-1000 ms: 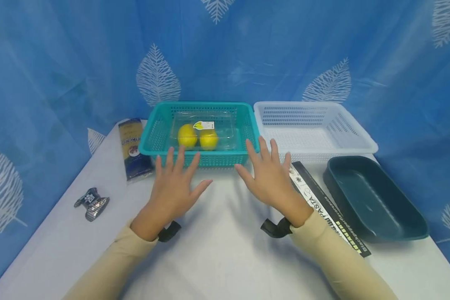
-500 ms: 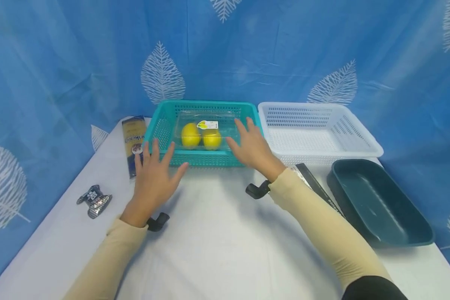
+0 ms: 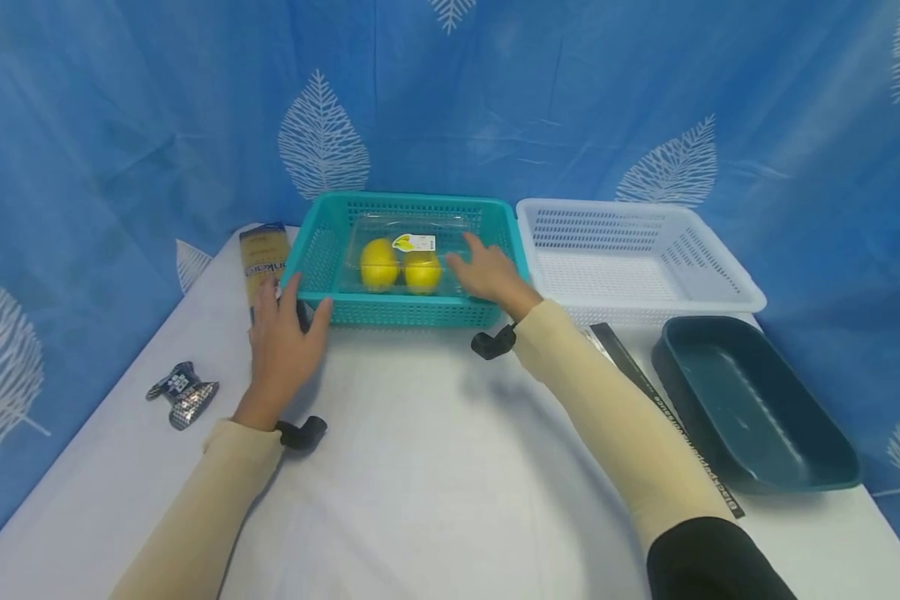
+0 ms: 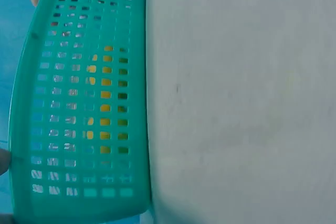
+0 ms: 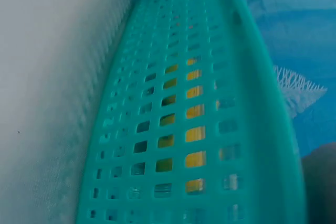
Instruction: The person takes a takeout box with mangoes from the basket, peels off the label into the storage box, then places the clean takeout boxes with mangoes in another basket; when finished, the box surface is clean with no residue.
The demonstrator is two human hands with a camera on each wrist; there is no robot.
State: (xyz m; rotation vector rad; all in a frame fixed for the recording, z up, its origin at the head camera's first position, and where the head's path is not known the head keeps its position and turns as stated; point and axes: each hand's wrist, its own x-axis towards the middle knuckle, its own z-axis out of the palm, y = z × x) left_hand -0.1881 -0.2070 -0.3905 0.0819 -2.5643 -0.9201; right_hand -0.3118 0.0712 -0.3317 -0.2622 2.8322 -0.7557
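A teal basket (image 3: 412, 312) stands at the back of the table. In it is a clear plastic box (image 3: 450, 225) with a white label (image 3: 414, 242) and two lemons (image 3: 378, 265). My right hand (image 3: 487, 271) reaches over the basket's front right rim, thumb and forefinger apart at the box's right end; contact is unclear. My left hand (image 3: 281, 354) is at the basket's front left corner, thumb spread from the fingers. Fingertips (image 4: 3, 161) show beside the rim in the left wrist view. A blurred part of the right hand (image 5: 321, 182) appears beyond the rim in the right wrist view.
Behind my left hand lies a gold-and-blue packet (image 3: 264, 250), partly covered. A small silver packet (image 3: 183, 394) lies at left. A white basket (image 3: 637, 308) adjoins the teal one. To the right are a long black pasta packet (image 3: 637, 375) and a dark green tub (image 3: 757, 400).
The right hand has moved left and forward from beside the white basket to over the teal basket's rim. The left hand has shifted left to the teal basket's corner.
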